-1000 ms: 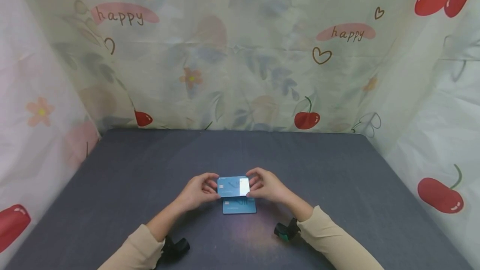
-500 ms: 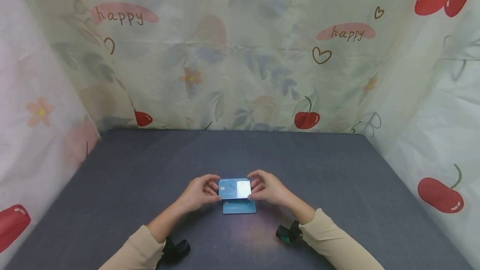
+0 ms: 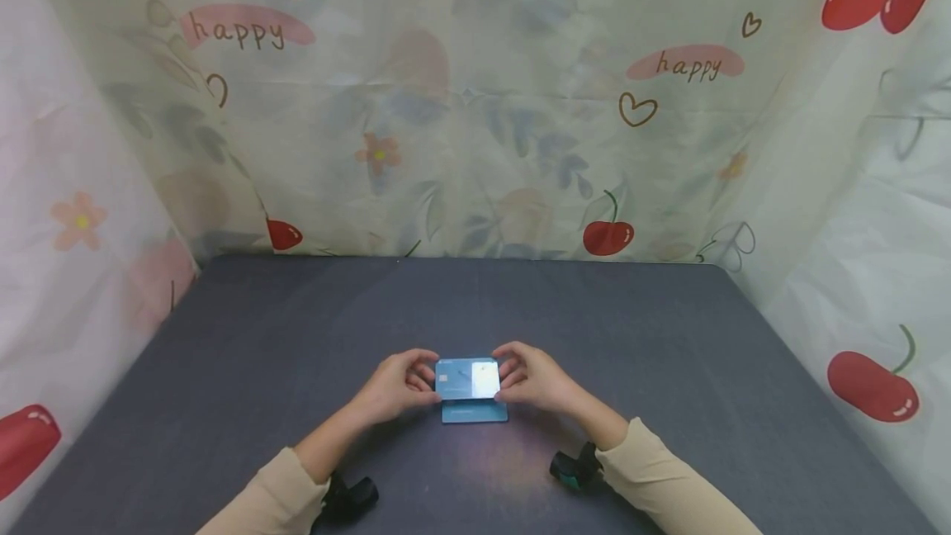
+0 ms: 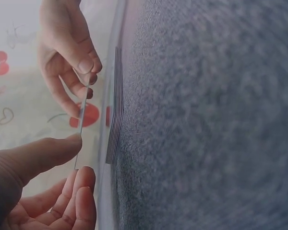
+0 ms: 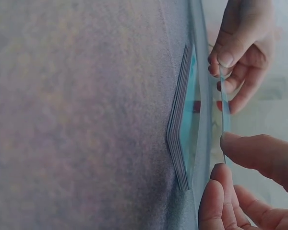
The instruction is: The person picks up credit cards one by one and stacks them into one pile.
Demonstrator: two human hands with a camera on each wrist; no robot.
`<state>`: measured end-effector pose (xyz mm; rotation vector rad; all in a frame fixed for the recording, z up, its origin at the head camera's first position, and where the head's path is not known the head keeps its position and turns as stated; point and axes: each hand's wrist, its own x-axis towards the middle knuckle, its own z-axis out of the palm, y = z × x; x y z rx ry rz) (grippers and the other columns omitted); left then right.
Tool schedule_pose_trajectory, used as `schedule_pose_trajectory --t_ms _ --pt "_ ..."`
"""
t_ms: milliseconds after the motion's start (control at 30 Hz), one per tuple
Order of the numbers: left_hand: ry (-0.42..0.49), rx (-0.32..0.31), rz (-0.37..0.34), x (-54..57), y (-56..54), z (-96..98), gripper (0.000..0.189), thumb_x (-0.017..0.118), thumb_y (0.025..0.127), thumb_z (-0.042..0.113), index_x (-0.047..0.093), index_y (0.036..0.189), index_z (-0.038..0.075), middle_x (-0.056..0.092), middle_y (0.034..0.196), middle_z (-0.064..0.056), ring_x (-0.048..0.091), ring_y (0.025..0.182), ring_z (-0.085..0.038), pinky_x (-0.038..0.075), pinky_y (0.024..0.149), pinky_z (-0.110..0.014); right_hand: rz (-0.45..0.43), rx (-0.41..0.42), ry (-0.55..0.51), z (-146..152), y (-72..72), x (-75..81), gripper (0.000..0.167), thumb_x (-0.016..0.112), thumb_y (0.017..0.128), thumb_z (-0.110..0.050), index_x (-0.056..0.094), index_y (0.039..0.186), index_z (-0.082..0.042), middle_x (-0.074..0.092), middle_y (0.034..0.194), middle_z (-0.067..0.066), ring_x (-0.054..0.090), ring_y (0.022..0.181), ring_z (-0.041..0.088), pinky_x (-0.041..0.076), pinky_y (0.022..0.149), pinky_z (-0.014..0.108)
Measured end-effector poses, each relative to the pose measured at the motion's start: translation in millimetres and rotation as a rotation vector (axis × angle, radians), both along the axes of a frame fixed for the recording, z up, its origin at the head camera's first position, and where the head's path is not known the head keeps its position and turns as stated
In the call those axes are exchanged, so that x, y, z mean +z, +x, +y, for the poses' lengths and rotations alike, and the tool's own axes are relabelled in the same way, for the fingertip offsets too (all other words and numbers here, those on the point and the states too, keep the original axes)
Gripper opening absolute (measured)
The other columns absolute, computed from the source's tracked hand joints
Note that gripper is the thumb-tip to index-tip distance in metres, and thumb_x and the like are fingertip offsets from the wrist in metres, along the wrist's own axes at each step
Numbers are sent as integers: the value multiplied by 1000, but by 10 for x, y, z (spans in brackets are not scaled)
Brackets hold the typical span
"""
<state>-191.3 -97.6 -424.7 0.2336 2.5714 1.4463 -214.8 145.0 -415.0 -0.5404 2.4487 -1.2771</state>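
A light blue bank card [image 3: 455,380] with a chip and a bright glare patch is held level between both hands. My left hand [image 3: 395,385] pinches its left edge between thumb and fingers, and my right hand [image 3: 538,378] pinches the right edge the same way. Beneath it on the table lies a neat stack of blue cards [image 3: 474,413], partly hidden by the held card in the head view. Seen edge-on in the right wrist view, the stack [image 5: 175,129] has several layers, and a gap separates it from the held card [image 5: 225,112].
A dark grey cloth covers the table [image 3: 297,320]. Behind it hangs a pale curtain [image 3: 475,147] printed with cherries and hearts, continuing along both sides. Black wrist-camera mounts [image 3: 352,498] sit below each forearm.
Both hands have shifted slightly toward the person and a little right, carrying the card. It now covers more of the stack in the head view. The stack has stayed put.
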Motion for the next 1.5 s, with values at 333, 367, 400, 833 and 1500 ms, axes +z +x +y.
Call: schedule_pose_trajectory --t_ms 333,367,400,833,1500 --pt "8 -31 1 -6 6 -1 49 76 72 2 57 118 0 62 88 -8 59 72 -10 52 64 -26 -20 -28 38 10 28 -31 53 74 76 -6 51 123 -1 59 98 10 60 83 14 54 71 27" --pt "9 -34 2 -6 8 -1 49 76 72 2 57 117 -1 62 88 -8 59 72 -10 52 64 -26 -23 -31 40 12 30 -34 54 75 75 -7 51 123 -2 59 99 10 60 83 14 54 71 27" --pt "9 -37 0 -5 11 -1 49 76 72 2 57 117 -1 62 88 -8 59 72 -11 52 64 -25 -23 -32 43 14 33 -37 54 75 75 -7 51 124 -2 59 99 10 60 83 14 54 72 28" --pt "18 -70 -5 -7 18 -10 51 77 73 5 56 119 -2 62 90 -9 59 73 -11 50 62 -23 1 -17 42 29 62 -73 53 74 74 -4 52 122 2 59 96 10 60 79 12 53 69 24" --pt "-34 -101 16 2 58 24 50 78 71 6 57 116 -2 59 87 -8 58 72 -11 48 61 -22 15 29 21 94 96 -86 52 76 74 -5 53 120 3 58 95 10 57 77 10 51 67 19"
